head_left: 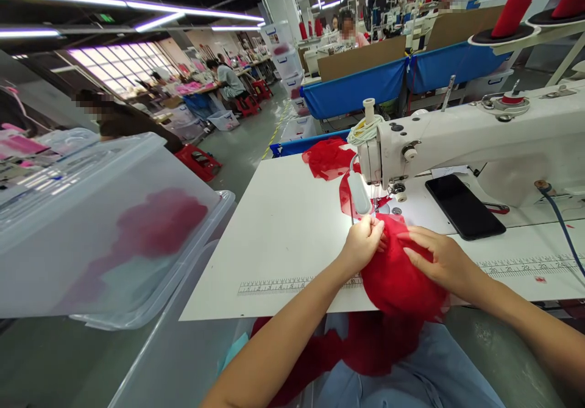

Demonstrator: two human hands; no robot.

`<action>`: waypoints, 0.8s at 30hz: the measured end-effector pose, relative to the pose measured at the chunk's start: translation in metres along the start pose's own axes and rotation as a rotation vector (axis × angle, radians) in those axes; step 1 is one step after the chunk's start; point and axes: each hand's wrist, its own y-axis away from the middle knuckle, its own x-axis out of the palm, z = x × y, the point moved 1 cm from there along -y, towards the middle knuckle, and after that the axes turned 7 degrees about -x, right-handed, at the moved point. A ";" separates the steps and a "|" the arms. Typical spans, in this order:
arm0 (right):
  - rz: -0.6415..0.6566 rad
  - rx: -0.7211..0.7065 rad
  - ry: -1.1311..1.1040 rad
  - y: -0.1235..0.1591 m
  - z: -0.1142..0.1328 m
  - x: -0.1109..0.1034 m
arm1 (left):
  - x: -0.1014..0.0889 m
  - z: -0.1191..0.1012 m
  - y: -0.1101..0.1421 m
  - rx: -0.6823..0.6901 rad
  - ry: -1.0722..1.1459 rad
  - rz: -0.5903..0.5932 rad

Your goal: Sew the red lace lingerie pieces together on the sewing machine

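A sheer red fabric (402, 274) runs from the sewing machine (425, 134) over the table's front edge and down onto my lap. Just in front of the needle, my left hand (364, 242) pinches the fabric's edge with closed fingers. My right hand (439, 259) lies on the fabric to the right, fingers stretched out and a little apart, resting over its folds. More of the red fabric (329, 157) is bunched on the table behind the needle. The presser foot (376, 204) is partly hidden by a small white lamp (359, 193) and the cloth.
A black phone (465, 206) lies on the machine bed, with red-handled snips (496, 208) beside it. A printed ruler (274, 286) runs along the white table's (256, 231) front. Clear plastic bins (105, 225) stand left. Red thread cones (518, 3) stand behind. Other people work farther off.
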 end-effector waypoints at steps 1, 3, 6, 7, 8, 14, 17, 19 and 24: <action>0.024 -0.033 -0.005 -0.001 0.002 0.002 | 0.000 -0.001 0.000 -0.001 -0.004 -0.002; 0.062 -0.111 0.008 0.000 0.006 0.008 | 0.000 -0.001 -0.001 0.002 -0.017 -0.011; 0.071 -0.147 0.010 0.002 0.010 0.013 | -0.001 0.003 -0.006 0.005 -0.030 -0.021; 0.059 -0.127 0.002 0.003 0.009 0.013 | -0.001 0.005 -0.008 0.000 -0.026 -0.021; 0.044 -0.097 -0.014 0.003 0.009 0.012 | -0.001 0.006 -0.010 -0.007 -0.018 -0.021; 0.030 0.178 -0.190 -0.001 0.000 -0.001 | -0.001 0.009 -0.009 -0.008 0.023 -0.027; 0.051 0.211 -0.209 -0.007 -0.001 -0.001 | -0.001 0.005 -0.004 0.016 0.010 -0.018; 0.070 0.169 -0.159 -0.010 0.002 0.004 | -0.001 0.003 -0.002 0.019 -0.013 -0.009; 0.087 0.035 -0.007 -0.009 0.014 0.015 | -0.001 0.007 -0.003 0.050 -0.074 -0.058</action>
